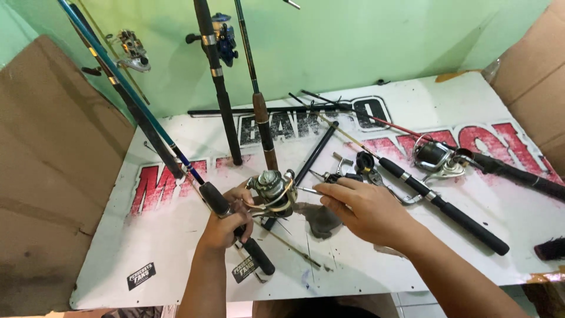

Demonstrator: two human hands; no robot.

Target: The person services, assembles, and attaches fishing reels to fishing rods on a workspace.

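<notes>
My left hand grips the black foam handle of a blue fishing rod that slants up to the far left. A silver and gold spinning reel is mounted on that rod just above my fingers. My right hand rests beside the reel, its fingers pinching the reel's thin metal handle arm. Both hands hover low over a white printed board.
Several other rods lean against the green wall; two carry reels. A black rod with a reel lies at the right, another black-handled rod runs diagonally. Cardboard sheets flank the board.
</notes>
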